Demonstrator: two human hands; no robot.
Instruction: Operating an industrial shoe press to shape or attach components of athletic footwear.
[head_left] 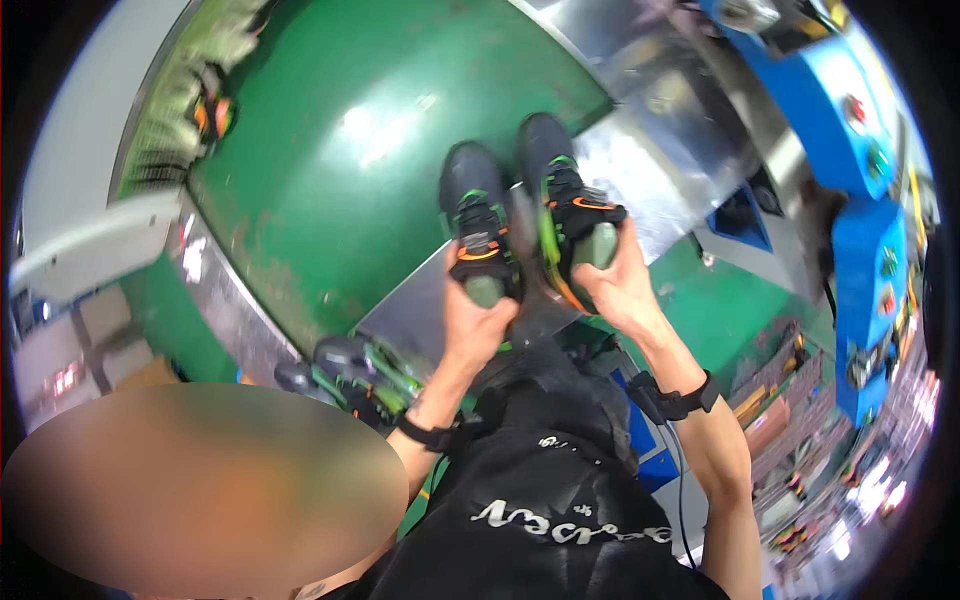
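Just above frame centre, the left hand (480, 325) clamps one black sneaker (472, 185) at its heel, the right hand (618, 280) grips a second black sneaker (546, 145), toes up-frame, green worktop (320, 120) spreading across the upper left!

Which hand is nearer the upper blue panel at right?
Right. The right hand, holding one shoe, is left of the blue panel; the left hand, holding another shoe, sits farther left.
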